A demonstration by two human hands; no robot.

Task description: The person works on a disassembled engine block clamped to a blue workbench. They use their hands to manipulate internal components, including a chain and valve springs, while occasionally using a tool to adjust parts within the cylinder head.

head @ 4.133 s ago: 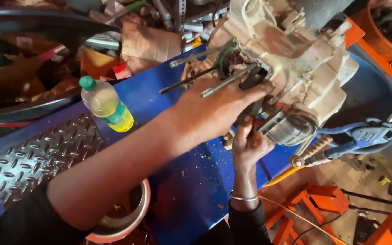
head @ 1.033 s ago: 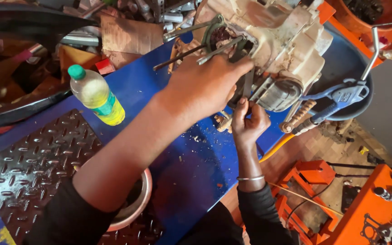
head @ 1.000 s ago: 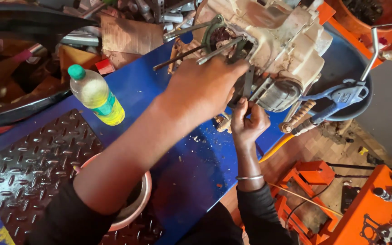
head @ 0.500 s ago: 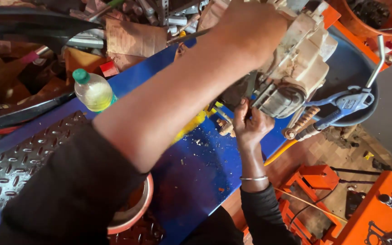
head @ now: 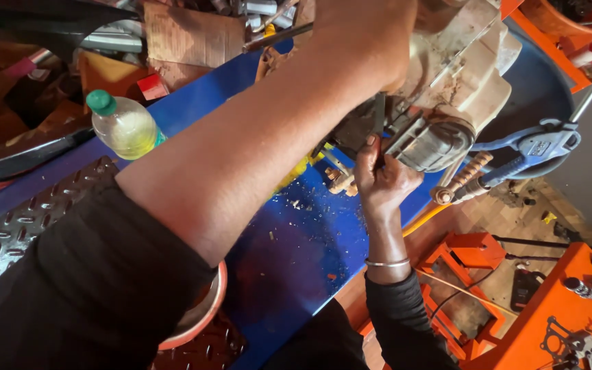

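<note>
Engine casing (head: 474, 75), a grimy off-white block with ribbed housings, sits at the top right of the blue workbench (head: 296, 253), and both hands are on it. Starting at the left edge, a strip of diamond-pattern metal plate (head: 8, 233) runs under the person's dark sleeve, and a plastic bottle (head: 126, 125) with a green cap and yellowish liquid stands upright on the bench, well apart from the engine. A red-rimmed bowl (head: 203, 315) peeks out from beneath the left forearm. That arm crosses the whole view, and the left hand (head: 364, 34) presses down on the top of the casing, fingers wrapped over it; whether it grips anything else cannot be told. Lower down, the right hand (head: 381, 181), with a thin metal bangle on the wrist, reaches up under the casing, fingers pinched narrowly on what looks like a thin dark tool or part at the underside; its exact shape is hidden. Farther right, a blue-handled tool (head: 539, 147) with a coiled spring end lies just beside the engine. Doing this well likely means bracing the block steadily with the upper hand so the lower fingers can work without it rocking.
</note>
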